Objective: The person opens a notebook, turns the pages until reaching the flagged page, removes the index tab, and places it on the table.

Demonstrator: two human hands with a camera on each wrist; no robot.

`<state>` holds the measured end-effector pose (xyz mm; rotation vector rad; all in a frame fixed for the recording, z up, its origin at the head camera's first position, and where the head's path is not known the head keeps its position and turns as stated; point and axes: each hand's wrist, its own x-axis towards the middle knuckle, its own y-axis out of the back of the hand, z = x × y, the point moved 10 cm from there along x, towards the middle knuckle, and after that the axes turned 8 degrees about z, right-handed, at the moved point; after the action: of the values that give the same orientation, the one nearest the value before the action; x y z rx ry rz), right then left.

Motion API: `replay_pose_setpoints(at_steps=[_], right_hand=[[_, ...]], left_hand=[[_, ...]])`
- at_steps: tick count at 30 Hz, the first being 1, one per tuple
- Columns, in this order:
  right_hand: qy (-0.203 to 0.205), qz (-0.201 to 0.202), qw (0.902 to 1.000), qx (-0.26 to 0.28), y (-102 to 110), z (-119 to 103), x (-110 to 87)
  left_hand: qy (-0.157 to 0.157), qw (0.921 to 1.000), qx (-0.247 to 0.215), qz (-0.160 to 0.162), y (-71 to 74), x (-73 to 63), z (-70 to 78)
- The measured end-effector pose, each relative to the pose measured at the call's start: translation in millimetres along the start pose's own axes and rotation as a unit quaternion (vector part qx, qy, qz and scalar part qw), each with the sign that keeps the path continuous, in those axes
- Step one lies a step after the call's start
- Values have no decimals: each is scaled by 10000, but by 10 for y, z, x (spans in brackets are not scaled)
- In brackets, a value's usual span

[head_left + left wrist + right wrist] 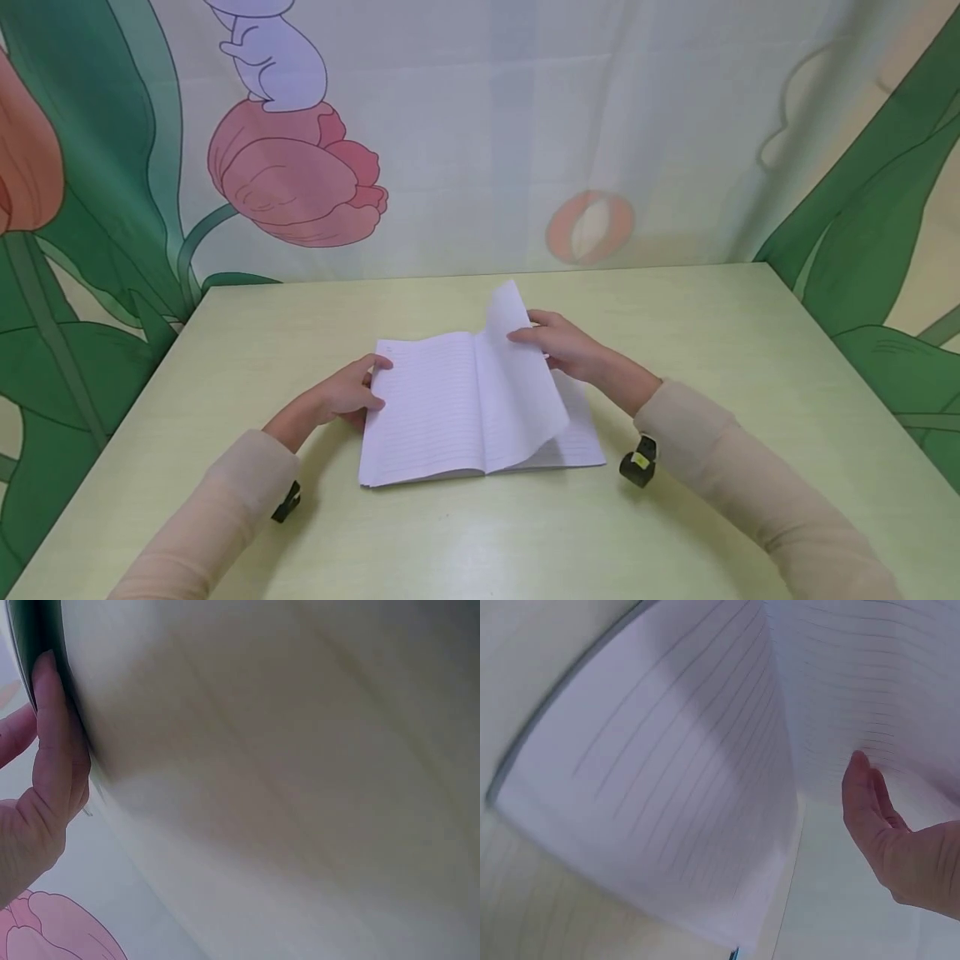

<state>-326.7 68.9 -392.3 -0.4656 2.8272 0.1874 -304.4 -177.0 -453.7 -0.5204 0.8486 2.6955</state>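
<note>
An open notebook point(427, 408) with ruled white pages lies on the table. My left hand point(347, 390) grips its left edge, thumb over the page. In the left wrist view that hand point(52, 765) has fingers under the dark green cover point(26, 637). A raised page point(517, 392) stands tilted up from the spine on the right half. My right hand point(566, 343) pinches this page near its outer edge. Up close in the right wrist view, the right hand's fingers point(860, 791) lie against the lifted sheet, above the ruled page point(682, 757) below it.
The pale table point(465, 542) extends around the notebook on all sides. Behind it hangs a curtain point(465, 167) printed with flowers and leaves. A small black device point(639, 462) hangs at the right wrist, another point(287, 502) at the left.
</note>
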Motion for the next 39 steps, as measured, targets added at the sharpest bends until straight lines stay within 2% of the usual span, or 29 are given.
replay_pose_setpoints(at_steps=[3,8,13,16,19,23,30,35,39], right_hand=[[-90,-188,9996,172,-159,-2,-3],[-36,-562,9984,55,-514,59,9],[198,-781,9952,-556,-826,162,37],[441,-908,9861,-1323,-967,204,31],[724,-1049,9714,-2003,-1064,223,10],[853,-1228,9605,-2347,-1147,228,-32],[1080,-1441,9526,-2452,-1179,165,-105],[1384,-1183,9563,-2286,-955,102,-78],[1469,-899,9607,-2175,-716,88,-39]], left_hand=[[4,10000,-34,-6,-7,-10,12],[-46,10000,-46,-23,-14,-19,15],[-9,9997,-205,-91,-6,-33,-2],[59,9993,-353,-133,6,-44,-9],[130,9985,-508,-173,10,-44,2],[213,9984,-505,-137,7,-39,6],[-114,9998,-156,41,-7,-5,19],[-218,9994,-273,45,-21,10,24],[-248,9992,-298,50,-13,8,29]])
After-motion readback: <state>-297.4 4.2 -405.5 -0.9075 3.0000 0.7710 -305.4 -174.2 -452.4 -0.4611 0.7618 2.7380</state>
